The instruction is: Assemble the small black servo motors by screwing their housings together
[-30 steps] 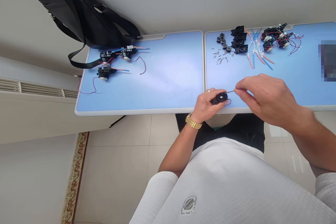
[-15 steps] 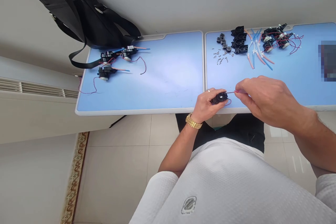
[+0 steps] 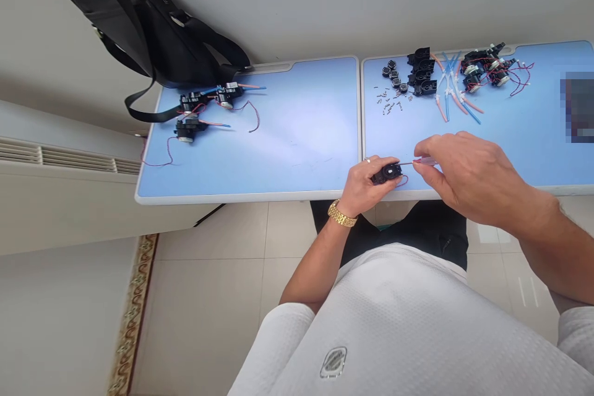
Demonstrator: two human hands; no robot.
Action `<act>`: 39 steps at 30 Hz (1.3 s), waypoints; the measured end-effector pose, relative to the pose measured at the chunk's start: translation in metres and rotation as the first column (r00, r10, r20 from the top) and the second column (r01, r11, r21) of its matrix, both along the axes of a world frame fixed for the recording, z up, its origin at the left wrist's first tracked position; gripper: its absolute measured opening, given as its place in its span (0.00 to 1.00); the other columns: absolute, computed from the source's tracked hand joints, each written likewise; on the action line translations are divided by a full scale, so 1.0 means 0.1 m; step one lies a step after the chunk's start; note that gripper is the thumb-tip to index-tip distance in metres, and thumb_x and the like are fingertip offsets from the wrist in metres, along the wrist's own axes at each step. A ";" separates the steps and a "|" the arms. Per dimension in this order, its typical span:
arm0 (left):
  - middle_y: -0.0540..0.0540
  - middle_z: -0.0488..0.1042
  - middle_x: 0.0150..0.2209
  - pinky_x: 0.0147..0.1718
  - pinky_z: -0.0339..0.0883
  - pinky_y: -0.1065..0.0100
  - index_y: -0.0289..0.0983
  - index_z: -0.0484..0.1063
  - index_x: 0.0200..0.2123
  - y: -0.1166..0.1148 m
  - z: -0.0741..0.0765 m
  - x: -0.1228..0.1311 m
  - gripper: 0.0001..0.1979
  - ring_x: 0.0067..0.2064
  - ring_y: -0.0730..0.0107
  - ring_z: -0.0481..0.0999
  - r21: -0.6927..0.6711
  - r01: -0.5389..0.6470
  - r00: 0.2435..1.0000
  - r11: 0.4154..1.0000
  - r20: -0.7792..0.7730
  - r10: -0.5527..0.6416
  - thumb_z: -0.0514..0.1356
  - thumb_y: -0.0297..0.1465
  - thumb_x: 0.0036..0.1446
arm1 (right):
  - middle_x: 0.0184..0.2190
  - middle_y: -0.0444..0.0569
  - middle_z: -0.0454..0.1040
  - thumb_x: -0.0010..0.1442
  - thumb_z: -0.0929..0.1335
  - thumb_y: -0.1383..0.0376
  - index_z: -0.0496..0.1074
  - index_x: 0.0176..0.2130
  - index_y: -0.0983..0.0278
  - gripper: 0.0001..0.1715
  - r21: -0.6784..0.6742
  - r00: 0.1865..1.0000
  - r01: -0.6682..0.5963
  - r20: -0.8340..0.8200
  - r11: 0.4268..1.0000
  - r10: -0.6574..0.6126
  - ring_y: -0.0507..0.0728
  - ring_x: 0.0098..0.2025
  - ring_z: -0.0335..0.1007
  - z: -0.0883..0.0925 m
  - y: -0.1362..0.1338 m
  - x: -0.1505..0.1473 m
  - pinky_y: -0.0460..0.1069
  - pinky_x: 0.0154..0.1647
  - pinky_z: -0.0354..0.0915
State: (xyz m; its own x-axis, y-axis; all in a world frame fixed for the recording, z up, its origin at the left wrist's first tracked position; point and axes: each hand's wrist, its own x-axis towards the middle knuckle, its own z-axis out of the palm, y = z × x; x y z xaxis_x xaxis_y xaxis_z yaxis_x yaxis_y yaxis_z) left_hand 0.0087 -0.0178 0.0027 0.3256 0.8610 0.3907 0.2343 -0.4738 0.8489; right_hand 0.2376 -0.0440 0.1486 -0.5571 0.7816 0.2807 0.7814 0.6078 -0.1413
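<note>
Near the front edge of the blue table, my left hand [image 3: 364, 187] grips a small black motor assembly [image 3: 381, 176] between thumb and fingers. A thin red wire loops out beside it. My right hand [image 3: 477, 170] is closed round the pinkish clear handle of a screwdriver [image 3: 426, 161]. Its thin shaft runs leftward, and the tip meets the upper right side of the assembly. Whether a screw sits under the tip is too small to see.
Small screws [image 3: 388, 102], round black parts [image 3: 395, 78], black housings [image 3: 423, 77], blue and pink tubes [image 3: 450, 86] and wired assemblies [image 3: 487, 68] lie at the back right. More assemblies with tubes [image 3: 188, 130] lie at the left, beside a black bag [image 3: 153, 31].
My right hand and the screwdriver handle have shifted very slightly left, with the fingers a little changed round the handle. My left hand and the assembly stay in place.
</note>
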 end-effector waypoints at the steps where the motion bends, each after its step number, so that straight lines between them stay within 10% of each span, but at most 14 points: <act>1: 0.48 0.84 0.36 0.38 0.76 0.64 0.42 0.86 0.53 0.00 0.00 0.00 0.17 0.35 0.68 0.78 0.003 0.001 1.000 1.000 0.004 -0.001 0.74 0.46 0.70 | 0.33 0.50 0.80 0.84 0.58 0.60 0.77 0.45 0.61 0.22 0.002 1.000 -0.020 -0.006 1.000 0.020 0.58 0.33 0.70 0.00 0.01 0.00 0.54 0.40 0.63; 9: 0.46 0.87 0.41 0.41 0.77 0.62 0.42 0.86 0.53 0.00 0.00 -0.01 0.17 0.38 0.67 0.80 -0.014 0.018 1.000 1.000 -0.018 -0.019 0.74 0.47 0.70 | 0.17 0.41 0.62 0.85 0.60 0.46 0.70 0.31 0.58 0.33 0.066 0.989 0.100 0.102 0.993 -0.106 0.55 0.22 0.48 -0.01 0.05 0.03 0.54 0.30 0.49; 17: 0.48 0.84 0.36 0.39 0.75 0.65 0.42 0.86 0.54 0.00 0.00 -0.01 0.16 0.35 0.69 0.78 0.020 0.015 1.000 1.000 0.013 -0.015 0.75 0.44 0.70 | 0.37 0.51 0.84 0.84 0.61 0.61 0.78 0.51 0.64 0.19 0.014 0.999 -0.031 -0.044 0.999 0.032 0.60 0.37 0.78 -0.04 0.04 0.04 0.55 0.44 0.65; 26: 0.47 0.85 0.37 0.40 0.75 0.65 0.41 0.86 0.54 0.01 0.00 -0.01 0.17 0.36 0.69 0.79 0.021 0.030 1.000 0.999 -0.009 -0.030 0.74 0.46 0.71 | 0.17 0.39 0.61 0.84 0.61 0.47 0.71 0.31 0.59 0.33 0.063 0.993 0.090 0.074 0.994 -0.095 0.55 0.22 0.49 -0.05 0.06 0.10 0.54 0.33 0.55; 32: 0.48 0.84 0.37 0.39 0.74 0.66 0.41 0.86 0.54 0.01 0.00 -0.01 0.16 0.35 0.70 0.78 0.037 0.038 0.999 0.999 0.019 -0.039 0.75 0.43 0.70 | 0.32 0.47 0.81 0.84 0.61 0.58 0.77 0.53 0.63 0.19 -0.018 0.999 0.012 -0.040 1.000 -0.013 0.59 0.32 0.72 -0.03 0.03 0.08 0.54 0.43 0.65; 39: 0.48 0.85 0.37 0.40 0.74 0.65 0.41 0.86 0.54 0.01 -0.02 -0.02 0.16 0.36 0.69 0.78 0.036 0.035 0.999 0.999 0.003 -0.035 0.75 0.44 0.70 | 0.24 0.43 0.70 0.85 0.60 0.57 0.73 0.35 0.59 0.26 0.017 0.998 -0.042 0.051 0.999 0.041 0.56 0.27 0.61 0.02 0.09 0.06 0.53 0.40 0.61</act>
State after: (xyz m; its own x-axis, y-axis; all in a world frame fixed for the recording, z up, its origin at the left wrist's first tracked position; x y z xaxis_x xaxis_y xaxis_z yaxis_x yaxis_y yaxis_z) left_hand 0.0071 -0.0169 0.0012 0.3540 0.8343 0.4226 0.2137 -0.5120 0.8320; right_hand 0.2438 -0.0352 0.1506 -0.6024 0.7528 0.2655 0.7616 0.6416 -0.0912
